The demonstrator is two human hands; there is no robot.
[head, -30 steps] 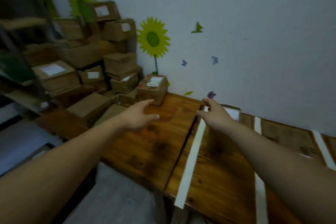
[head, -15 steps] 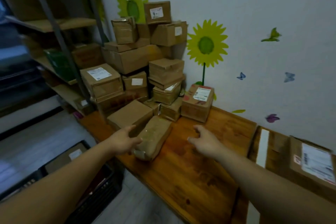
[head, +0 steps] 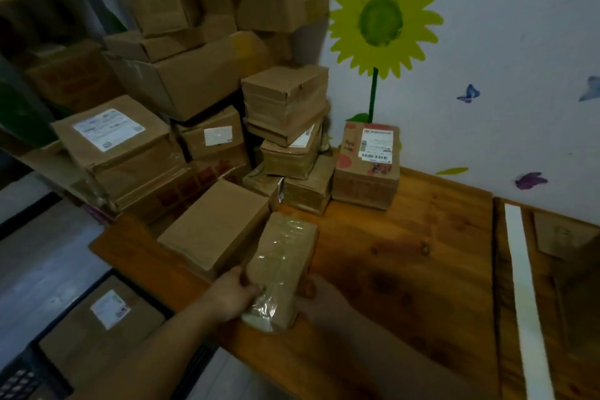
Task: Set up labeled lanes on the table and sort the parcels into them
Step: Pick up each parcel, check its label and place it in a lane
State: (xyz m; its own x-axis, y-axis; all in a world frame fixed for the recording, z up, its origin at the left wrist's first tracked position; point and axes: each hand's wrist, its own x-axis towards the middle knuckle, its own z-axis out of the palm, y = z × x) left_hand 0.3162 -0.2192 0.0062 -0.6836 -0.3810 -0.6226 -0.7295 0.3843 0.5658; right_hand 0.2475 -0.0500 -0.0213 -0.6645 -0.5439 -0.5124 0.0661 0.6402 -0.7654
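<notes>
Nearest, at seven o'clock in the view, a dark crate (head: 18, 380) is seen on the floor, and a carton (head: 97, 334) with a white label is held in it. Just beyond, near the front edge of the table (head: 406, 269), the wrapped parcel (head: 282, 256) is found. Its near end is gripped by the left hand (head: 232, 294), with the thumb curled over the top face. The right hand (head: 319, 300) is set against its three o'clock side in deep shadow; whether those fingers are curled cannot be told.

The parcel is sheathed in glossy clear tape over brown paper, and its faces look dented. A light, slightly yielding and slippery load is therefore judged likely. It would best be taken by both long sides or from beneath.

A plain flat box (head: 214, 227) is laid just beside it at ten o'clock. At three o'clock in the view a white tape strip (head: 522, 286) is run along the table. Farther off, at twelve o'clock, a labelled box (head: 367, 169) is stood against the wall. From ten to eleven o'clock the stacked parcels (head: 194, 75) are piled.
</notes>
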